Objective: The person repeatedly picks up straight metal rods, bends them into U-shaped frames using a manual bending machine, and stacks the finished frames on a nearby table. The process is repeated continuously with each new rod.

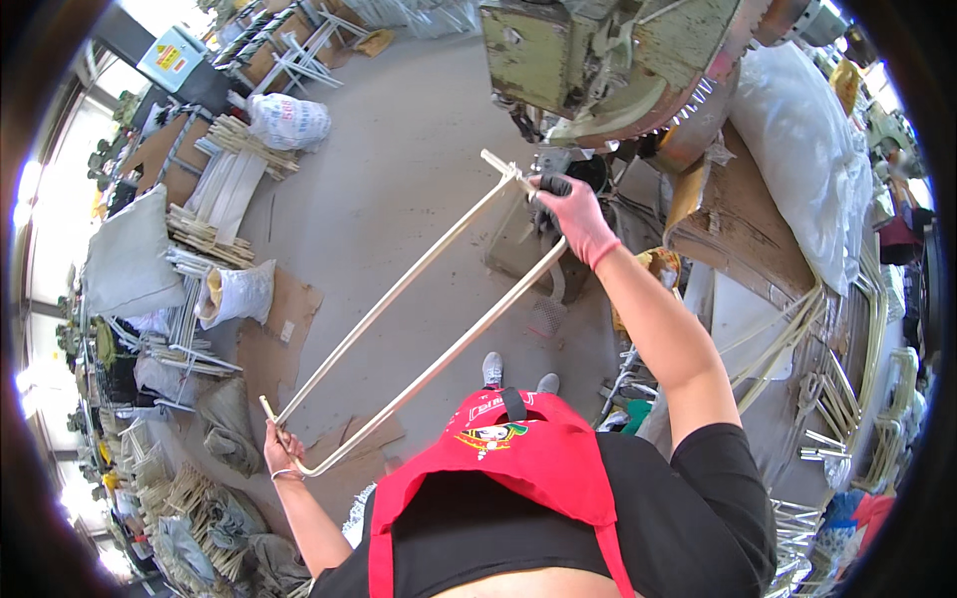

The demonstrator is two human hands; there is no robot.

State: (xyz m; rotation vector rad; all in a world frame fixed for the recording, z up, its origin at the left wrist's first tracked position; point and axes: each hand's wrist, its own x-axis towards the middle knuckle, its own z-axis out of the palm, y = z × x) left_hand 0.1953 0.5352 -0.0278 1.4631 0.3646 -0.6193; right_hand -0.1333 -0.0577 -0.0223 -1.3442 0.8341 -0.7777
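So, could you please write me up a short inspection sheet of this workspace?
Surface: grey floor, with scattered specks and marks.
Job's things: pale bent frame with two long sides, held up slantwise between the hands.
Clutter: cardboard sheet on the floor at left; white printed sack and stacked pale strips nearby; large plastic bag at right.
Hands: left hand grips the frame's near end; right hand, in a pink glove, grips the far end.
Cables: nothing seen for certain; the area under the machine is too crowded to tell.
Surroundings: worn green machine ahead, beyond the right hand.
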